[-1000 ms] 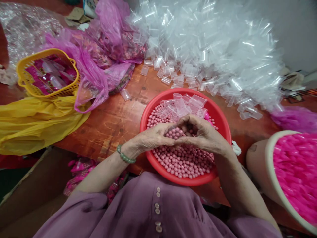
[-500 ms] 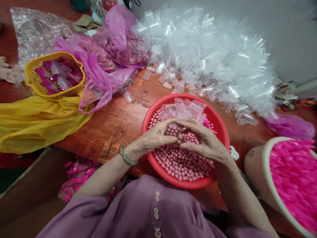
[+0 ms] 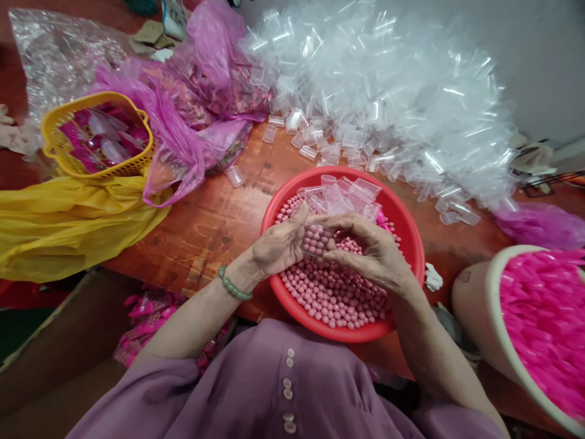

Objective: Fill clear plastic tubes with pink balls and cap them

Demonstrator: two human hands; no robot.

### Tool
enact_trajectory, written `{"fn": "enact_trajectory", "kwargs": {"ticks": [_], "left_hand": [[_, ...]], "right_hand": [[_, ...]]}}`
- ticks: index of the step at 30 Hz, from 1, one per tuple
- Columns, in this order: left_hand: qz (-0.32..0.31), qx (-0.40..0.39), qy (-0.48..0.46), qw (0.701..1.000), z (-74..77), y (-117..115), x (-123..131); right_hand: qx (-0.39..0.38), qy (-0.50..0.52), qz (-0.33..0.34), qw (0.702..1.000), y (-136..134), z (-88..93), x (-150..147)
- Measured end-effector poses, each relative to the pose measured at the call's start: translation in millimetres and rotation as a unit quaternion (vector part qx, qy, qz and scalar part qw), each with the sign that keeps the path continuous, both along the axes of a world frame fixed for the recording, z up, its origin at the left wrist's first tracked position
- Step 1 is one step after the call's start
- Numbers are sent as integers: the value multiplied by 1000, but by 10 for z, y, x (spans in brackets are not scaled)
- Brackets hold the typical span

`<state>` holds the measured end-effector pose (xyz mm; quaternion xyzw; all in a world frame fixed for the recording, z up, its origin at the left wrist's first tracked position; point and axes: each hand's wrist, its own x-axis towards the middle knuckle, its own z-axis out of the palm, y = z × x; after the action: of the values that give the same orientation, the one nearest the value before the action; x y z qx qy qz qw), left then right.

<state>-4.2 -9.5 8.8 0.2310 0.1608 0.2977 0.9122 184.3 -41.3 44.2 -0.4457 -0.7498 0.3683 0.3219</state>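
Fingers of our left hand [image 3: 276,249] and right hand [image 3: 377,253] grasp a small clear container of pink beads [image 3: 316,239] between them, above a red basin [image 3: 415,244] holding loose beads [image 3: 338,302]. Beyond it, on the tabletop [image 3: 196,231], we have a great heap of clear plastic pieces [image 3: 375,91].

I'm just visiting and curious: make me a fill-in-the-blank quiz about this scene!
1. Between the left hand and right hand is a small clear container of beads coloured ____.
2. The green bracelet is on the person's ____ wrist.
3. The round basin is coloured ____.
4. From the wearer's viewpoint, the bucket stands to the basin's ____.

Missing words: pink; left; red; right.
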Motion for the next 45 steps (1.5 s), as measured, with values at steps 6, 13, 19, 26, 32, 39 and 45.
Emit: {"fn": "enact_trajectory", "kwargs": {"ticks": [6, 13, 19, 26, 32, 39, 45], "left_hand": [[-6, 19, -8, 1000, -3, 17, 12], [-10, 22, 20, 1000, -6, 14, 31], [-3, 31, 34, 999, -28, 12, 39], [6, 29, 41, 999, -20, 8, 24], [34, 34, 56, 997, 19, -26, -14], [96, 109, 113, 983, 52, -72, 10], [133, 115, 141, 974, 35, -66, 54]], "right_hand": [[14, -16, 20, 1000, 3, 34, 22], [-44, -38, 52, 997, 97, 102, 75], [-87, -54, 67, 992, 163, 127, 55], [-72, -30, 55, 995, 69, 165, 116], [-6, -71, -102, 992, -50, 128, 534], [70, -239, -204, 947, -156, -39, 943], [22, -362, -138, 921, -72, -201, 886]]}}
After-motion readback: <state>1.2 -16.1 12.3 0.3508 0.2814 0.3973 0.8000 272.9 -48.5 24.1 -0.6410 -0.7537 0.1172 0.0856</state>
